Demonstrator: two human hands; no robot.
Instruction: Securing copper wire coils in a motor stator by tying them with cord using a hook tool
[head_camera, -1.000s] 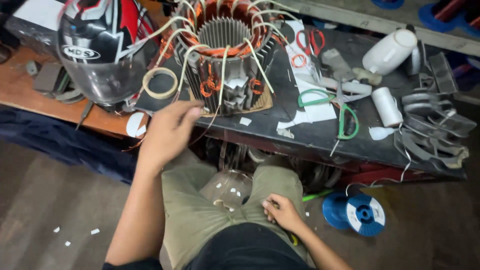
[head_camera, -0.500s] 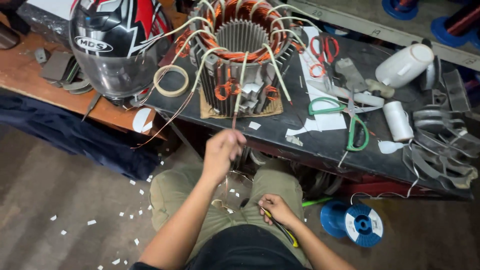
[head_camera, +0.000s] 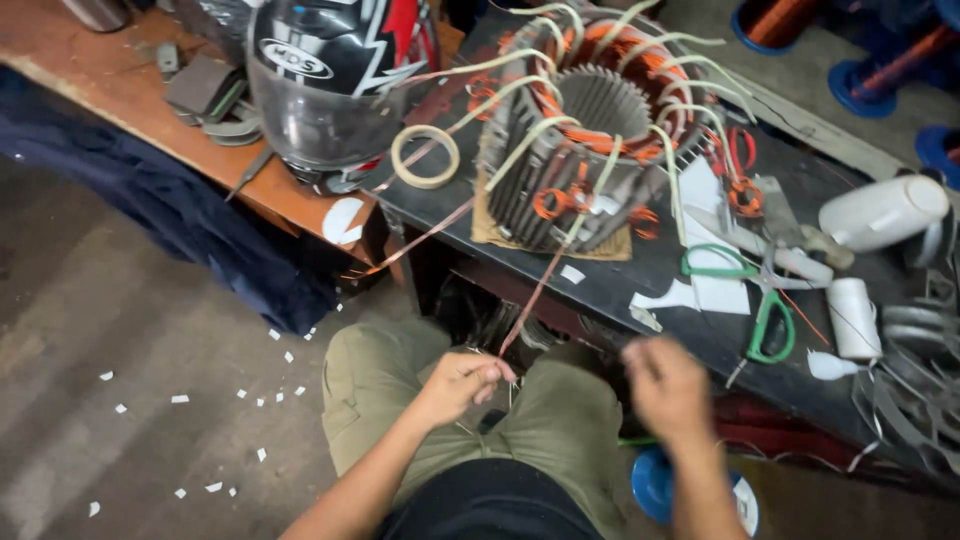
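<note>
From the head view, the right hand is blurred, so I cannot tell whether its fingers are spread or closed. The left hand, over the lap, pinches a thin bundle of copper-coloured wire that runs taut and diagonally up to the grey finned motor stator with orange windings on the dark workbench.

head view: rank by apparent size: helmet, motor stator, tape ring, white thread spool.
1. helmet and motor stator: look alike, and the helmet is cut off, so unranked.
2. tape ring
3. white thread spool: close to the ring, unsure.
</note>
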